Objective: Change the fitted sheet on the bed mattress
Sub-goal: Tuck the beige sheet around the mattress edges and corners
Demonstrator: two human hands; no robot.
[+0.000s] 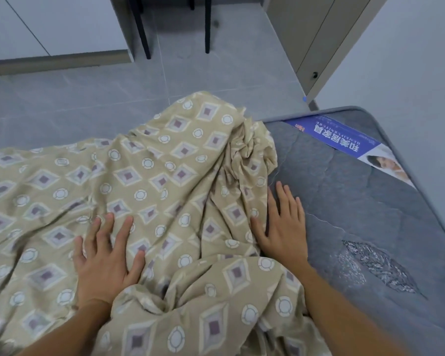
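Note:
A beige fitted sheet (pixel 165 181) with a diamond and circle pattern lies rumpled over the left part of a grey mattress (pixel 357 214). Its elastic corner is bunched up at the far middle, off the mattress corner. My left hand (pixel 106 258) presses flat on the sheet with fingers spread. My right hand (pixel 283 227) lies flat with straight fingers on the bare mattress, right at the sheet's edge, thumb touching the fabric. A fold of the sheet drapes between my forearms.
A blue label (pixel 344 142) runs along the mattress's far right edge. A worn torn patch (pixel 375 268) shows in the mattress cover. Beyond are grey floor tiles (pixel 88 98), black furniture legs (pixel 207 24), a white cabinet (pixel 49 27) and a wall (pixel 409 73) at right.

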